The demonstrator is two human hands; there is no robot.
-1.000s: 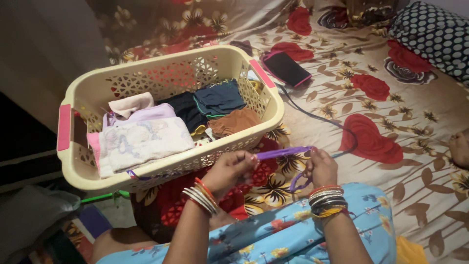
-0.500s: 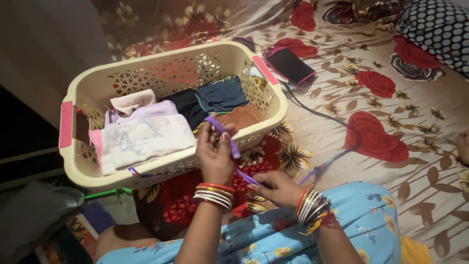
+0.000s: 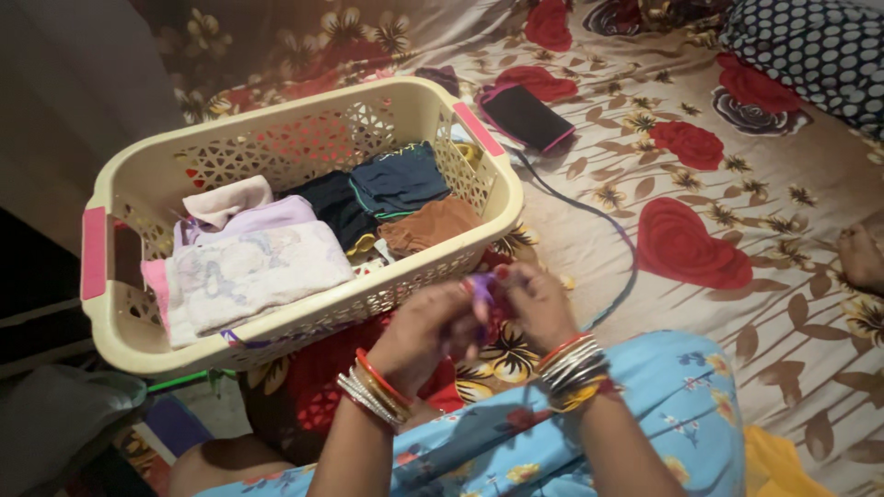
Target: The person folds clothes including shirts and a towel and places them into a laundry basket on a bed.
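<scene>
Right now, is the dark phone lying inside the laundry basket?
No, the phone lies on the floral bedsheet just outside the basket, beyond its pink-handled end.

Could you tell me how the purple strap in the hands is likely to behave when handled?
The purple strap probably handles floppy: it sits bunched small between the left hand and right hand. It likely weighs little, since fingertips alone pinch it.

Cream plastic laundry basket [image 3: 502, 198] w/ pink handles sits on bed, holding folded clothes: pale printed piece [image 3: 253, 276], dark ones, brown one [image 3: 428, 225]. Black phone [image 3: 525, 117] in pink case lies just beyond, dark cable [image 3: 603, 216] trailing over rose-print sheet [image 3: 737, 212]. Polka-dot pillow [image 3: 810, 55] top rt.
</scene>
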